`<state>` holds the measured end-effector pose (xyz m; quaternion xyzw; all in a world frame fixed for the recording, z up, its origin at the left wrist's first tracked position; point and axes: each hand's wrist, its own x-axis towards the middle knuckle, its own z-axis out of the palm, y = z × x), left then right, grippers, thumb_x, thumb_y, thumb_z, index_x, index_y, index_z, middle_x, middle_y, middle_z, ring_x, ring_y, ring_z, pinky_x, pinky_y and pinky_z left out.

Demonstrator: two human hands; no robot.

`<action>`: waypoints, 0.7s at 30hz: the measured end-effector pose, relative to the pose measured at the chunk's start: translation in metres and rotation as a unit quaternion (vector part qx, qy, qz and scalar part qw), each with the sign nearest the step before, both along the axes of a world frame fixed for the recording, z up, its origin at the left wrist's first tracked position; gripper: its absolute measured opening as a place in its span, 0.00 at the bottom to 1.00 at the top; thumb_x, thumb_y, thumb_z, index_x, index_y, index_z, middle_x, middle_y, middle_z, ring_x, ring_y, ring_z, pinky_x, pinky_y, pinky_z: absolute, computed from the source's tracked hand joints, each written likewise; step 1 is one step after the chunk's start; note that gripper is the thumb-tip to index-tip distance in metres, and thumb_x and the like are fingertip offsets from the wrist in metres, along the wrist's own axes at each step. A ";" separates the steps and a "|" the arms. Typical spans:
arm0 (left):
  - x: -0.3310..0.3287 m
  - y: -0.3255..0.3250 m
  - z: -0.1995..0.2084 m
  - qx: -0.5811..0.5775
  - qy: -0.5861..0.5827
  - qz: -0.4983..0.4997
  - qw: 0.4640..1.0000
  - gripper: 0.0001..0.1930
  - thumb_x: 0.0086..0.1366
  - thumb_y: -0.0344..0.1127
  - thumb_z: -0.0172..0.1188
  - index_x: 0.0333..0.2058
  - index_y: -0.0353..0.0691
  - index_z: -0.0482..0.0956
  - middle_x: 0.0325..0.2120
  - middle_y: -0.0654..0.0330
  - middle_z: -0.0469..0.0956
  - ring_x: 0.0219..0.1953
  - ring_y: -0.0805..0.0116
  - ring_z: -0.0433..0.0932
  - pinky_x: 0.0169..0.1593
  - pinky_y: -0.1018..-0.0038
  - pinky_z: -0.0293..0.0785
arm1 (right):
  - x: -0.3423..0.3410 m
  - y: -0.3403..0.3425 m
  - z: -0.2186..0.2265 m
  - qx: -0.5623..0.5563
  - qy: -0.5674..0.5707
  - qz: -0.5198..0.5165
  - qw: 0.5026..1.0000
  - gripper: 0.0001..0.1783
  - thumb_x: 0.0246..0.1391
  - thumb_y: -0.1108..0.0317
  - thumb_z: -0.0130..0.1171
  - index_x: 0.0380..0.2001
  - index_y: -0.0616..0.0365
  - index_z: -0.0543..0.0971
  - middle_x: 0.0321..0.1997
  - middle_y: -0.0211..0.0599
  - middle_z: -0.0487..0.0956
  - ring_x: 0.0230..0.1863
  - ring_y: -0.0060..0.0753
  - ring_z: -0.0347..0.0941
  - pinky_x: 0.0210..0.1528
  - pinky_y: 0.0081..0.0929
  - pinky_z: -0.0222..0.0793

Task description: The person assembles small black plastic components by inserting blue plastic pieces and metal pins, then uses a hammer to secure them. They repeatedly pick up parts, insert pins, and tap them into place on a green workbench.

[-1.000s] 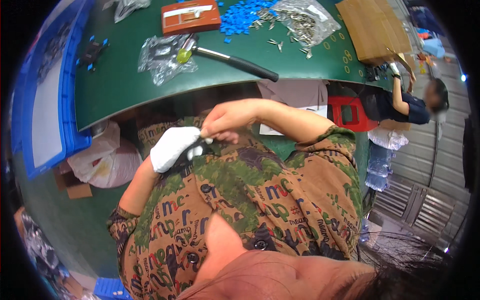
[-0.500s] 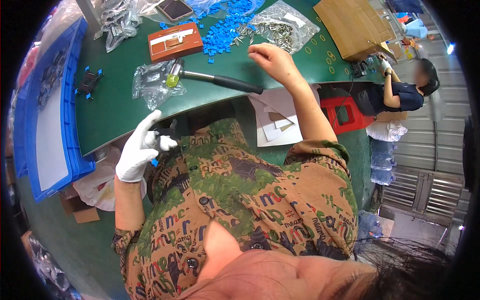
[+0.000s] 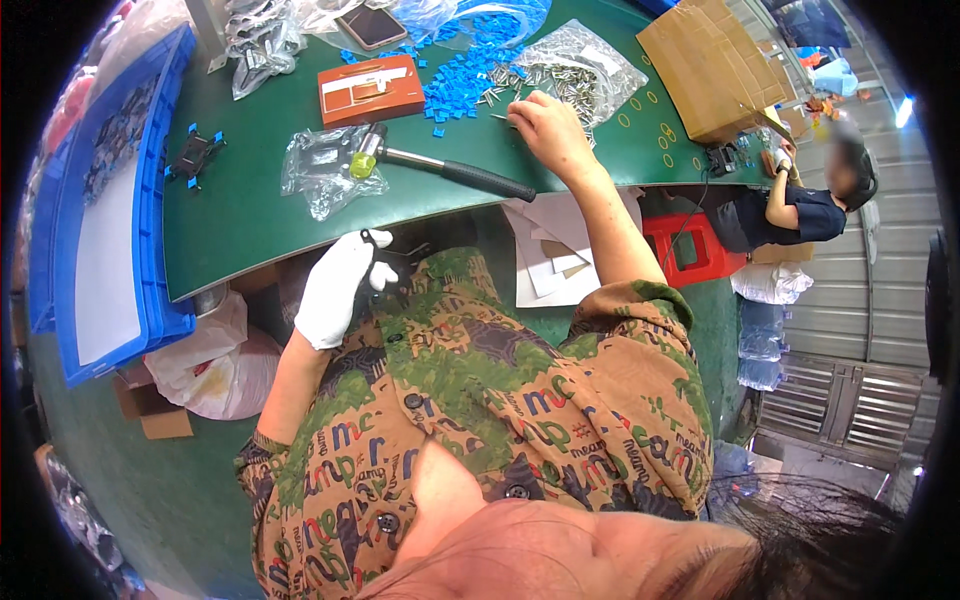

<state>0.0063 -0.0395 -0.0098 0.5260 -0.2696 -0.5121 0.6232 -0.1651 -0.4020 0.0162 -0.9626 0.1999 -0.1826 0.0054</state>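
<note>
a flat orange box (image 3: pixel 371 89) lies mid-table, a brown cardboard box (image 3: pixel 712 62) at the right, a dark phone screen (image 3: pixel 372 26) at the far edge.

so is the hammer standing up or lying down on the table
Lying down. The hammer rests flat on the green table, head toward the clear bag, black handle pointing at the right hand.

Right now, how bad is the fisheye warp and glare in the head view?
Head view: heavy barrel warp, the green table edge bows and the corners go black; bright glare spot far right; right hand and hammer sharp; white-gloved left hand slightly overexposed.
</note>
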 end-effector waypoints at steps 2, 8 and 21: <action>-0.003 -0.002 0.002 0.001 0.013 0.000 1.000 0.17 0.79 0.37 0.47 0.55 0.29 0.76 0.31 0.61 0.77 0.34 0.72 0.77 0.42 0.75 0.71 | 0.003 0.010 0.006 -0.001 -0.022 0.014 1.000 0.08 0.63 0.64 0.60 0.41 0.52 0.85 0.39 0.36 0.81 0.44 0.47 0.79 0.44 0.43 0.73; -0.009 -0.005 -0.006 -0.017 0.022 0.014 1.000 0.18 0.79 0.38 0.47 0.54 0.28 0.76 0.29 0.60 0.77 0.33 0.71 0.77 0.42 0.75 0.72 | -0.002 -0.005 -0.003 0.030 -0.041 -0.015 0.999 0.10 0.63 0.65 0.60 0.44 0.52 0.85 0.39 0.39 0.81 0.40 0.52 0.79 0.42 0.46 0.75; -0.011 -0.003 -0.005 -0.002 0.025 -0.013 1.000 0.19 0.80 0.38 0.47 0.56 0.28 0.76 0.29 0.61 0.78 0.33 0.73 0.77 0.42 0.75 0.72 | 0.023 -0.005 -0.006 -0.019 0.040 0.056 0.997 0.10 0.62 0.60 0.61 0.45 0.43 0.85 0.39 0.30 0.79 0.46 0.38 0.78 0.49 0.45 0.67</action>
